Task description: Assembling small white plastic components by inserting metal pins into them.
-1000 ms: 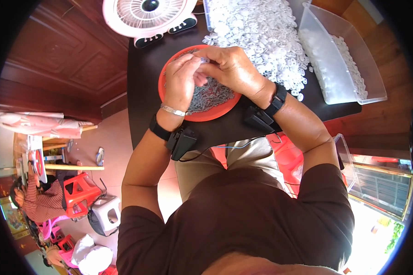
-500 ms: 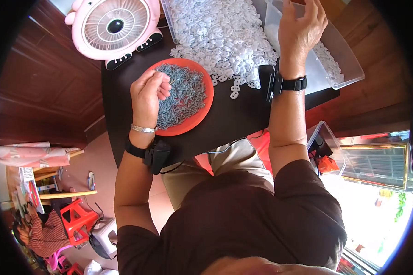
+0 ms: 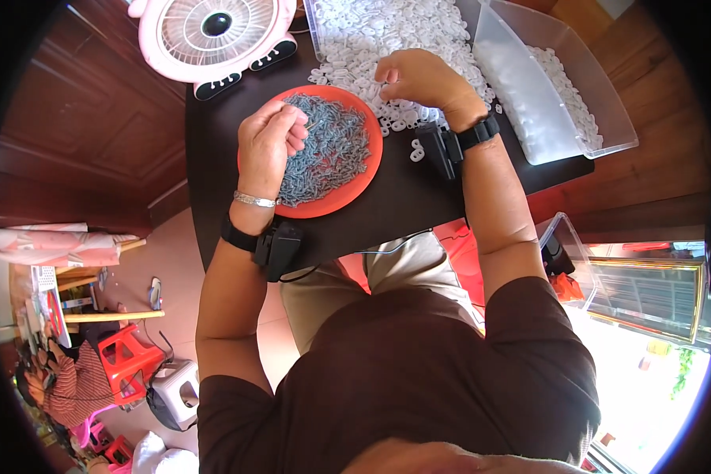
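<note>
My left hand (image 3: 270,146) is closed in a pinch above the left part of a round orange-red plate (image 3: 347,199). A thin pale sliver, like a screw, sticks out at its fingertips. Small grey screws (image 3: 328,158) are heaped on the plate. Over the near part of a pile of white plastic pieces with two holes (image 3: 387,31) hovers my right hand (image 3: 426,79). Its fingers are bent, with a gap to the thumb, and nothing shows between them. One or two loose white pieces (image 3: 417,150) lie on the dark table (image 3: 407,189) near my right wrist.
A pink animal-shaped fan (image 3: 217,39) stands at the far left. At the right, a clear plastic bin (image 3: 541,130) holds more white pieces. Black devices (image 3: 279,246) are strapped to both wrists. Red stools (image 3: 126,363) stand on the floor at the lower left.
My right hand has come from above the clear bin, left and nearer, to the white pile. The left hand stays pinched over the plate. The whole view has shifted slightly.
</note>
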{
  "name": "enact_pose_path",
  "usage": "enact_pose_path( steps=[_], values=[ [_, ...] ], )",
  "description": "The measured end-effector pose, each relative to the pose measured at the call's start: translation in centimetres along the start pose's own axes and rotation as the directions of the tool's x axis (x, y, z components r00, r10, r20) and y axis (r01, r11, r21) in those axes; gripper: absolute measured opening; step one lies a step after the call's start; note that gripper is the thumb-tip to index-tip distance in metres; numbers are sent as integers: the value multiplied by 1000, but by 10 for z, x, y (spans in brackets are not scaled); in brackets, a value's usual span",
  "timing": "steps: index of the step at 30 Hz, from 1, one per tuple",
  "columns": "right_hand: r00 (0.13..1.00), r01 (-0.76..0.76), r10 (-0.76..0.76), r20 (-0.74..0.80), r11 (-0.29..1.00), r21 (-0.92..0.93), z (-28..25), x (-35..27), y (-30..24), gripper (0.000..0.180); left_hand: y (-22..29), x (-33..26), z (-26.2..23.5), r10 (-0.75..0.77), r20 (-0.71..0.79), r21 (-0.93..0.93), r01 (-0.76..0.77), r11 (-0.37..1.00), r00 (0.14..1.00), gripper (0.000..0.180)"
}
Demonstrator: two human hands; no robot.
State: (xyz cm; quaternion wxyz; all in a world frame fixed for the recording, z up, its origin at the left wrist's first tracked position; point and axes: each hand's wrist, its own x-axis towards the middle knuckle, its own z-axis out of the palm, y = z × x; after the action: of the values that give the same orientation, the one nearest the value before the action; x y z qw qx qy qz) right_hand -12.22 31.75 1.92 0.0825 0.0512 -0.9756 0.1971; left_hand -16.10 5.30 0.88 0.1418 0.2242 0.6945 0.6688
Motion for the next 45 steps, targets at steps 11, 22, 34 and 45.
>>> enact_pose_path(
  steps=[11,22,34,45],
  values=[
    [982,-99,41,-186,943,-317,20,8,16,12,-3,1,1,-10,28,24,9,1000,1000,27],
    [987,-93,26,-156,893,-440,21,7,17,18,-1,0,2,-11,41,25,10,1000,999,28],
    [934,180,-248,-257,948,-263,43,22,-3,18,2,-1,7,-22,26,-14,23,1000,999,24],
    [925,99,-167,-342,973,-206,44,21,-11,12,2,-1,6,-40,26,-22,40,999,999,23]
  ],
)
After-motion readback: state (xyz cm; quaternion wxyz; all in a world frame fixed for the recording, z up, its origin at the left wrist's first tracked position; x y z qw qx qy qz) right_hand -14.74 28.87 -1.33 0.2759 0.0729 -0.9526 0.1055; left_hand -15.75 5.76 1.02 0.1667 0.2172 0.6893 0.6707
